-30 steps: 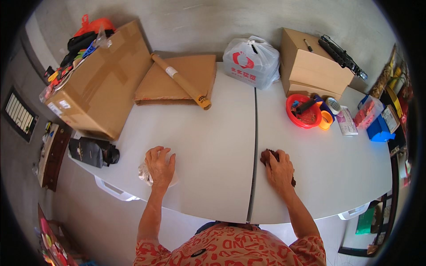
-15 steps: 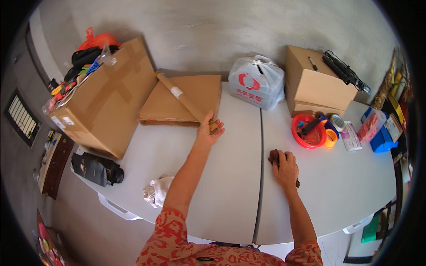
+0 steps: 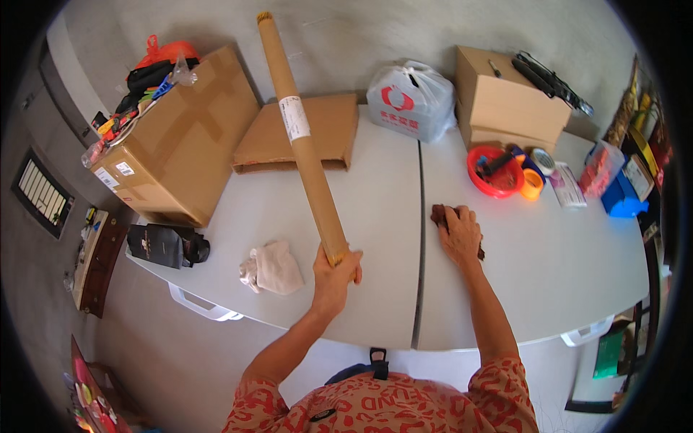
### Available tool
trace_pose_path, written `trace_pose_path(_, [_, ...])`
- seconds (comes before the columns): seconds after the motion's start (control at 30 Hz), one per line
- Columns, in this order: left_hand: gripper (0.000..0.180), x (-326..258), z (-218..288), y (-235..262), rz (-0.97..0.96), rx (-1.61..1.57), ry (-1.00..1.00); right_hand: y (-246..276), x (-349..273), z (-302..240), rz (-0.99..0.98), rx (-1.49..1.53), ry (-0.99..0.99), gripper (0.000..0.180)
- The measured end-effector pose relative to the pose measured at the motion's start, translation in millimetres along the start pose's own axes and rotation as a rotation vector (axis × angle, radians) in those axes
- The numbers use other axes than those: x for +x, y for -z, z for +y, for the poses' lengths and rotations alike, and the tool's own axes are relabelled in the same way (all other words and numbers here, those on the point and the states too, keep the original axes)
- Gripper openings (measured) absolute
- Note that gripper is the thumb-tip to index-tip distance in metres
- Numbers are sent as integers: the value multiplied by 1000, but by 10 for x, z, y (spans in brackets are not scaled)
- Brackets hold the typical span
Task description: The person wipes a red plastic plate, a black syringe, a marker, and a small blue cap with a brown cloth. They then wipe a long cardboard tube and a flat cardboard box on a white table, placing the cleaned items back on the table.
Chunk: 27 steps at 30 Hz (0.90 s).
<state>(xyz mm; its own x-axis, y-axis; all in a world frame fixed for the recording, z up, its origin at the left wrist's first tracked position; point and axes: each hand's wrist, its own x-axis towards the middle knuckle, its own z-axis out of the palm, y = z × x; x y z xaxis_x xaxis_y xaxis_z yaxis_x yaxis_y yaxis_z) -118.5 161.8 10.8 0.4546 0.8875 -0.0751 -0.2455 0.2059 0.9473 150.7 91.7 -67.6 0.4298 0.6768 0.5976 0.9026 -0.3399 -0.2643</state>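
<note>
A long brown cardboard tube (image 3: pixel 312 169) with a white label rises at a tilt over the left half of the table, its lower end gripped in my left hand (image 3: pixel 334 280). My right hand (image 3: pixel 462 234) rests on the table right of the dark seam, its fingers closed over a dark brown cloth (image 3: pixel 439 214) pressed against the tabletop. Most of that cloth is hidden beneath the palm. Left of the tube's lower end lies a crumpled off-white cloth (image 3: pixel 278 268). Behind the tube, a flat cardboard box (image 3: pixel 332 130) lies on the table.
A big carton (image 3: pixel 188 137) topped with bags and tools stands at the left, a black bag (image 3: pixel 155 245) before it. Along the back are a white plastic bag (image 3: pixel 413 101) and another carton (image 3: pixel 505 101). A red bowl (image 3: pixel 493 189), tape rolls (image 3: pixel 532 185) and a blue box (image 3: pixel 624 195) sit right.
My left hand has lifted the tube off the flat box and drawn its lower end toward me, swinging it more upright. My right hand stays on the brown cloth. The view has shifted slightly.
</note>
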Motion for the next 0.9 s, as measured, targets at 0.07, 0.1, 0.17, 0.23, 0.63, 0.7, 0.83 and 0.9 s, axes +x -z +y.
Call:
trace_pose_path(0.07, [30, -412, -175, 21, -73, 38, 19, 90, -128, -34, -12, 44, -3, 32])
trace_pose_path(0.1, [30, -605, -268, 15, -122, 40, 33, 183, -217, -56, -21, 66, -10, 29])
trace_pose_path(0.17, [28, -913, -376, -27, -204, 73, 76, 327, -410, -64, -24, 112, 0, 29])
trace_pose_path(0.23, [28, -1143, -433, -52, -276, 91, 162, 510, -584, -42, -26, 135, 19, 30])
trace_pose_path(0.63, [30, -1586, -449, -59, -609, 465, 393, 1348, -1694, 265, 286, 468, -413, 38])
trace_pose_path(0.7, [31, -1560, -441, -96, -643, 532, 419, 1415, -1816, 317, 449, 603, -519, 31])
trace_pose_path(0.83, [38, -1383, -444, -118, -721, 684, 397, 1717, -1596, -145, 392, 411, -133, 43])
trace_pose_path(0.9, [46, -1293, -441, -118, -718, 742, 359, 1626, -1517, -541, 410, 241, -127, 44])
